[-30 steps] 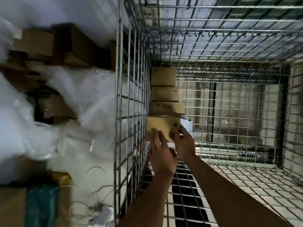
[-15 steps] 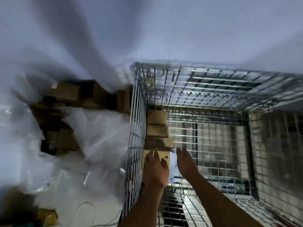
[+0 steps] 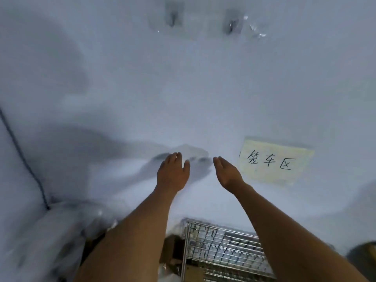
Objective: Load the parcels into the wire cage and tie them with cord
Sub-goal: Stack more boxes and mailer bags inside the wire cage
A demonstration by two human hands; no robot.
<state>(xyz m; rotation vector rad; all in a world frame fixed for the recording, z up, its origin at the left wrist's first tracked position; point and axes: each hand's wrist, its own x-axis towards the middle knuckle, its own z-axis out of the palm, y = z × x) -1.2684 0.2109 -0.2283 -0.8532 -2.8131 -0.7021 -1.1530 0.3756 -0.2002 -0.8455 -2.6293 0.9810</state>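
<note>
Two hands raised before white wall: left hand [image 3: 172, 173], right hand [image 3: 227, 171]; fingers open, holding nothing. One wire cage [image 3: 221, 245] below. One paper sign [image 3: 274, 162] on wall

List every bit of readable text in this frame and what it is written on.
"笼车区": handwritten in dark ink on the pale yellow paper sign stuck to the white wall.
No other text shows; nothing readable on the wire cage or the plastic wrap at the lower left.
</note>
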